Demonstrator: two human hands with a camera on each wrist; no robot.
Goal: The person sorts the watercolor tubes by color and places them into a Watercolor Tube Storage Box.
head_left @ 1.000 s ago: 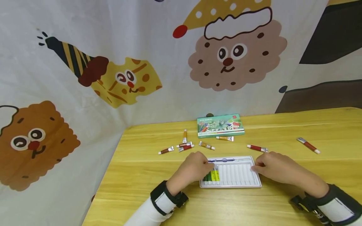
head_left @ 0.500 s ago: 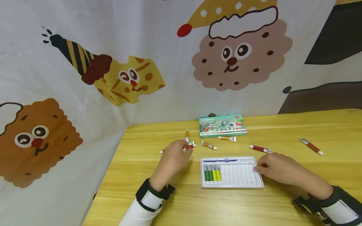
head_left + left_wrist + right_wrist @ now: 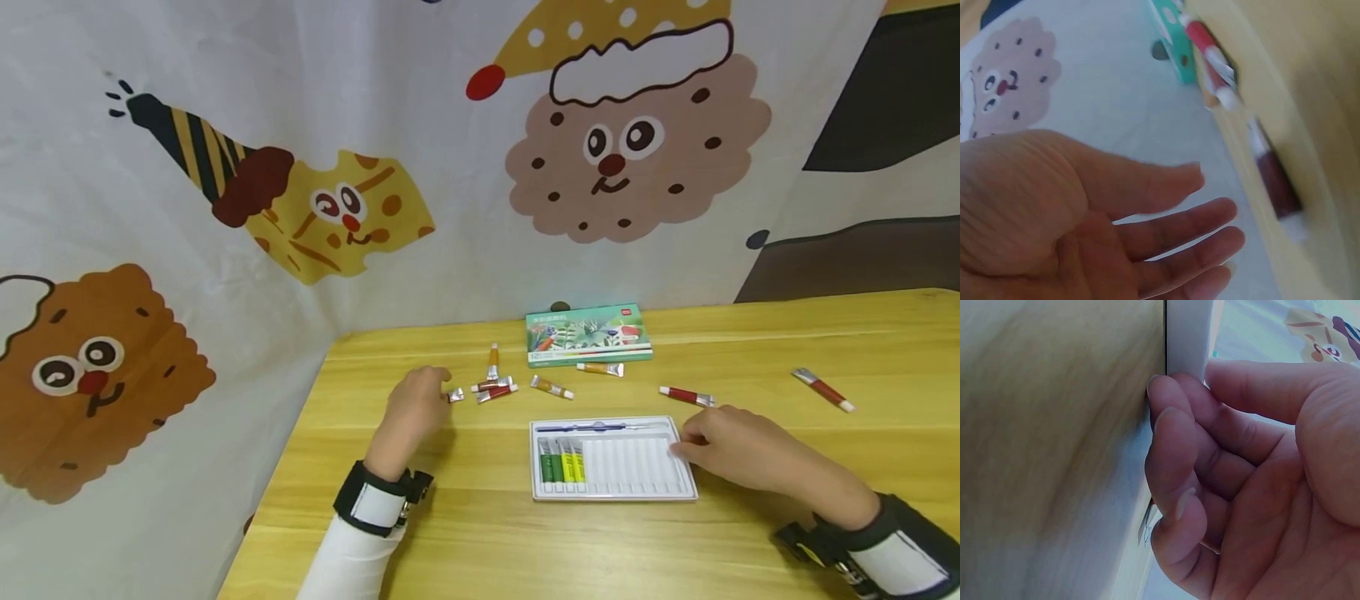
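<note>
My left hand (image 3: 416,408) hovers by a dark brown paint tube (image 3: 1279,184), its fingers loosely extended and holding nothing; only the tube's silver end shows in the head view. My right hand (image 3: 742,446) pinches the right edge of the white plastic tray (image 3: 637,467), thumb over the rim and fingers curled beside it. Two green paint tubes (image 3: 551,462) and two yellow paint tubes (image 3: 573,462) fill the tray's left slots. A blue-handled paintbrush (image 3: 581,428) lies along the tray's upper groove.
Behind the tray lies a green paint box (image 3: 588,336). Red, brown and ochre tubes are scattered around it, including a cluster with a red tube (image 3: 497,392), an ochre tube (image 3: 552,387), a red tube (image 3: 686,396) and a red-brown tube (image 3: 822,389). A printed cloth (image 3: 450,167) hangs behind.
My left hand has left the tray's left side and moved leftward, past the tube cluster, to the brown tube. The right hand has stayed at the tray's right edge.
</note>
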